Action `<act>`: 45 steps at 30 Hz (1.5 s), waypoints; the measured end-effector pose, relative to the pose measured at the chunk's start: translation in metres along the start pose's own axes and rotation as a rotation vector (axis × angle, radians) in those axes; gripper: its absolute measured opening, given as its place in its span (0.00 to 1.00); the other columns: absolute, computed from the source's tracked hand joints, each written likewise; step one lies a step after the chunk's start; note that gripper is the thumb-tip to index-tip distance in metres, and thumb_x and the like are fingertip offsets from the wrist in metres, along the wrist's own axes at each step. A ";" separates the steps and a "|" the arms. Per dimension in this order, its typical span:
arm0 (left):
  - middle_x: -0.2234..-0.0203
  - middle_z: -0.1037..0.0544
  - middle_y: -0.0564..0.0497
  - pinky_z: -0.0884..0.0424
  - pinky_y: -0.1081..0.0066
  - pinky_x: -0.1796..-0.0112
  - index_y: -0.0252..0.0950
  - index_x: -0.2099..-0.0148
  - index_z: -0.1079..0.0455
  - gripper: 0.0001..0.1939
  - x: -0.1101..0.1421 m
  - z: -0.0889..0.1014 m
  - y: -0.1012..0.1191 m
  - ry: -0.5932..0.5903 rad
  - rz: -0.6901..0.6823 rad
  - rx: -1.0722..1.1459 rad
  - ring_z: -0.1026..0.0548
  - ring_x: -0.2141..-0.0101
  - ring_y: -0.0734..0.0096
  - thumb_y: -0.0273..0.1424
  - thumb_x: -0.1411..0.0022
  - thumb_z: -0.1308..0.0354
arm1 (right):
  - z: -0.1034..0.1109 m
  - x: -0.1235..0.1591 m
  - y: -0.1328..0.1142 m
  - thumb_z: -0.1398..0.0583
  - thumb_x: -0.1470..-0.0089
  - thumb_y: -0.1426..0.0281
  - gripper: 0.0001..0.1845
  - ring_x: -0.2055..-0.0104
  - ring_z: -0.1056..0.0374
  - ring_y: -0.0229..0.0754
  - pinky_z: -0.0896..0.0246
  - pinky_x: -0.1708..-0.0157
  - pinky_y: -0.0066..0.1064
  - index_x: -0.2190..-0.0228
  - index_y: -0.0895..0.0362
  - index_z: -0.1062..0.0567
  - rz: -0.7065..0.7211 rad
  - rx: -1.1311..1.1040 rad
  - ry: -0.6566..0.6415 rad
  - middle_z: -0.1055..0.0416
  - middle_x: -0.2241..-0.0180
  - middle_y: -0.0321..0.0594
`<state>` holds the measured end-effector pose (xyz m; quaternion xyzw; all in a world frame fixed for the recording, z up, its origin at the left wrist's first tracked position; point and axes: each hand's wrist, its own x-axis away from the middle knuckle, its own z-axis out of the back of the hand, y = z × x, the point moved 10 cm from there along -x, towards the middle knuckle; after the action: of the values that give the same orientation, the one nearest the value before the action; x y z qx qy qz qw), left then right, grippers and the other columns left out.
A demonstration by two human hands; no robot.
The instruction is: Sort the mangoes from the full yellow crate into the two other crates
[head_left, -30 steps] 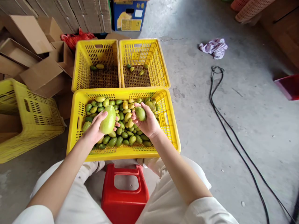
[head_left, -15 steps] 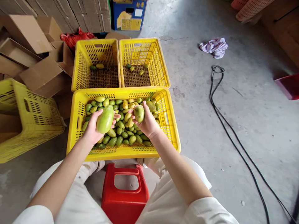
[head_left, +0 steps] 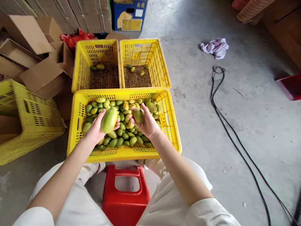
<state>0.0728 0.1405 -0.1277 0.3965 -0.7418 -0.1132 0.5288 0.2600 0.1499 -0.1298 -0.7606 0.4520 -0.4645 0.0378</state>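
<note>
Left hand: your left hand (head_left: 96, 127) grips a large oval green fruit (head_left: 109, 120).
Right hand: your right hand (head_left: 148, 123) holds a small dark-green fruit (head_left: 138, 115).

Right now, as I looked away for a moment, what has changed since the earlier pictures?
The large green fruit has turned in the left hand; the smaller green fruit has turned in the right hand and shifted slightly left. Nothing was grasped or released; the front crate and red stool stayed put.
</note>
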 end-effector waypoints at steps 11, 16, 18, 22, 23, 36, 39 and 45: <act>0.69 0.16 0.43 0.23 0.73 0.77 0.36 0.56 0.22 0.19 0.007 -0.009 0.006 -0.021 0.108 0.073 0.19 0.74 0.65 0.46 0.23 0.44 | -0.007 0.005 -0.008 0.24 0.42 0.56 0.21 0.74 0.37 0.32 0.41 0.76 0.22 0.71 0.53 0.27 0.067 -0.044 -0.027 0.26 0.73 0.31; 0.60 0.14 0.41 0.15 0.66 0.61 0.35 0.54 0.21 0.11 0.011 -0.005 0.008 0.090 0.037 0.151 0.15 0.62 0.62 0.37 0.27 0.40 | -0.009 0.001 -0.004 0.23 0.44 0.51 0.26 0.73 0.37 0.33 0.41 0.77 0.24 0.71 0.52 0.29 0.032 -0.098 -0.089 0.26 0.69 0.33; 0.60 0.14 0.42 0.15 0.62 0.57 0.36 0.56 0.22 0.12 0.011 -0.001 0.011 0.137 -0.001 0.150 0.16 0.60 0.61 0.39 0.27 0.40 | -0.007 -0.001 -0.002 0.24 0.44 0.49 0.26 0.72 0.35 0.35 0.41 0.77 0.24 0.71 0.51 0.29 0.011 -0.124 -0.086 0.26 0.69 0.34; 0.65 0.17 0.49 0.20 0.65 0.60 0.39 0.56 0.21 0.16 0.007 0.009 0.019 0.185 -0.076 0.134 0.20 0.63 0.63 0.46 0.27 0.39 | -0.004 -0.002 -0.003 0.24 0.44 0.47 0.27 0.67 0.30 0.40 0.38 0.77 0.26 0.69 0.51 0.29 0.009 -0.186 -0.101 0.24 0.67 0.38; 0.66 0.18 0.49 0.22 0.67 0.63 0.38 0.56 0.21 0.17 0.007 0.010 0.021 0.184 -0.088 0.137 0.21 0.65 0.64 0.47 0.26 0.40 | -0.004 -0.002 -0.004 0.24 0.45 0.48 0.26 0.67 0.29 0.40 0.37 0.77 0.27 0.69 0.51 0.29 0.009 -0.202 -0.107 0.24 0.67 0.39; 0.74 0.21 0.46 0.24 0.75 0.77 0.34 0.51 0.18 0.32 0.017 -0.013 0.017 0.086 0.052 0.067 0.24 0.77 0.69 0.43 0.16 0.62 | 0.004 0.005 0.000 0.45 0.24 0.47 0.27 0.76 0.31 0.38 0.38 0.81 0.23 0.69 0.52 0.29 -0.052 -0.176 0.092 0.30 0.78 0.34; 0.72 0.18 0.46 0.22 0.73 0.75 0.35 0.52 0.19 0.29 0.012 -0.009 0.014 0.070 0.055 -0.019 0.22 0.75 0.67 0.40 0.16 0.62 | 0.005 0.003 0.003 0.43 0.25 0.48 0.26 0.75 0.30 0.38 0.37 0.80 0.23 0.69 0.53 0.28 -0.071 -0.191 0.082 0.26 0.75 0.37; 0.63 0.13 0.41 0.19 0.69 0.73 0.33 0.50 0.20 0.25 0.010 -0.004 0.008 0.064 0.068 0.006 0.17 0.71 0.63 0.43 0.17 0.55 | 0.004 0.005 0.002 0.28 0.39 0.69 0.10 0.67 0.25 0.38 0.24 0.67 0.24 0.67 0.54 0.24 -0.045 -0.175 0.037 0.23 0.71 0.35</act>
<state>0.0716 0.1398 -0.1147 0.3760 -0.7379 -0.0801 0.5548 0.2619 0.1437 -0.1297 -0.7621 0.4745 -0.4380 -0.0478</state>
